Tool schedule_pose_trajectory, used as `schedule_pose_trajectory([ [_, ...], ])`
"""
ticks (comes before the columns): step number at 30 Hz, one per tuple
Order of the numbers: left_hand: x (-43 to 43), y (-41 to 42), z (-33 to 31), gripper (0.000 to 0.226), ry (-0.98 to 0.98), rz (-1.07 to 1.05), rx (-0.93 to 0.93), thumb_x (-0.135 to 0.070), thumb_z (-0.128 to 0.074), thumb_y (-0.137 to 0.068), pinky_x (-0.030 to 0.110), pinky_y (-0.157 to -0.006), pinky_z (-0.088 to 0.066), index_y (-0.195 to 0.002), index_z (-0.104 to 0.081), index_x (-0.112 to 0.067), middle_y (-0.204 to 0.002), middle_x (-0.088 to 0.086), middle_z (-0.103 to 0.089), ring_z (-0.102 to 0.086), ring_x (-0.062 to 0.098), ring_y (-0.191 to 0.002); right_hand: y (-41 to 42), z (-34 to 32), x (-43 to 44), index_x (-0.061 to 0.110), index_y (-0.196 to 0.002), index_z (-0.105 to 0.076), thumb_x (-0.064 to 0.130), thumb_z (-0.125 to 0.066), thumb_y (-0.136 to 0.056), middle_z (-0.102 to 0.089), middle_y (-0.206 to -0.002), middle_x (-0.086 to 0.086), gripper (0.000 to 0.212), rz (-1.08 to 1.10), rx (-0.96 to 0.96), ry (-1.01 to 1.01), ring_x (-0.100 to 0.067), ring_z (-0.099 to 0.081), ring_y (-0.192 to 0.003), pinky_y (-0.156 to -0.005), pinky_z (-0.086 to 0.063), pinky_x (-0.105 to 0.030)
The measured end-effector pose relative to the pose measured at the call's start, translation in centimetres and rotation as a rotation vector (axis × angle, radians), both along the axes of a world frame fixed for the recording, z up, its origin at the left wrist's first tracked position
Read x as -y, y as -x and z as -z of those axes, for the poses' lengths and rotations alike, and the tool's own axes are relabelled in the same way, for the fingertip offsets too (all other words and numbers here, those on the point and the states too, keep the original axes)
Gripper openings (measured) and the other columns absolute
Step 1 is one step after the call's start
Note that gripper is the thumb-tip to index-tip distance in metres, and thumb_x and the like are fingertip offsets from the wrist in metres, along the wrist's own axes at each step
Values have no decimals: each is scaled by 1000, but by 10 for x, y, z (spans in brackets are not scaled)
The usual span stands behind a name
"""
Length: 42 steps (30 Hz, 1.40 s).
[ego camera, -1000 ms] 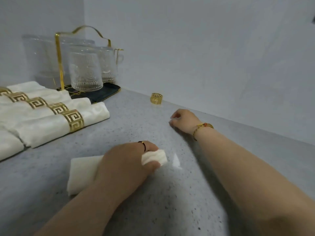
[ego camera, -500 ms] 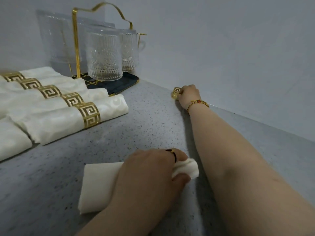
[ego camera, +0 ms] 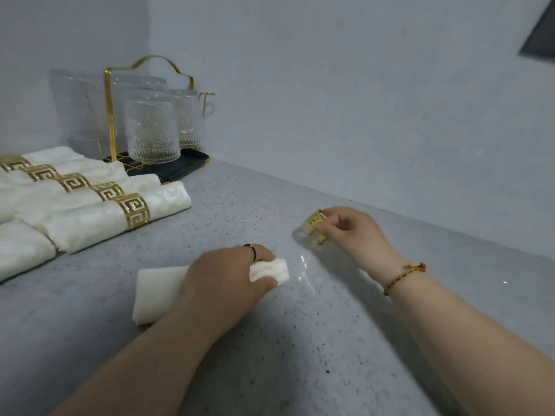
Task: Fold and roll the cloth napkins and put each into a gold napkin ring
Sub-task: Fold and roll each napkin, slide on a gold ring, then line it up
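Note:
A rolled white napkin (ego camera: 156, 292) lies on the grey speckled counter (ego camera: 300, 340). My left hand (ego camera: 225, 283) is clamped over its middle, and the roll's right end sticks out past my thumb. My right hand (ego camera: 351, 235) pinches a gold napkin ring (ego camera: 313, 226) just above the counter, a short way up and right of that end. The ring and the napkin are apart.
Several rolled napkins in gold rings (ego camera: 90, 211) lie in a row at the left. Behind them a gold-framed rack with patterned glasses (ego camera: 153, 130) stands on a dark tray (ego camera: 183, 166) in the corner. Grey walls (ego camera: 360, 100) close the counter at the back.
My right hand reached to the wall, took hold of the gold ring there and has brought it back toward the napkin. My left hand has stayed on the roll.

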<state>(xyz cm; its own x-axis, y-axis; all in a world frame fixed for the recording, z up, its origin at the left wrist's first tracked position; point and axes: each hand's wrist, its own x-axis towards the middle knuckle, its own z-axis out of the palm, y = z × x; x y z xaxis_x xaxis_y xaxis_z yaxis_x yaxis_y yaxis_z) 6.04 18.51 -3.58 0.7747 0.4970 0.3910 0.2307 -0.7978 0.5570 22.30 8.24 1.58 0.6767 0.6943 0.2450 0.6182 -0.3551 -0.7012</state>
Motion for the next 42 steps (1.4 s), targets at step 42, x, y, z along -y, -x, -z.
schedule_pose_trajectory([
  [42,147,-25,-20,28,691,176,248,-2,-49,-89,12,-62,-42,-85,-44,-29,-91,-11,-56,-54,5,-74,68,33,168,14,-97,-50,-2,-59,-81,-61,-97,-5,25,-123,-743,-490,-12,-60,-78,-85,-51,-31],
])
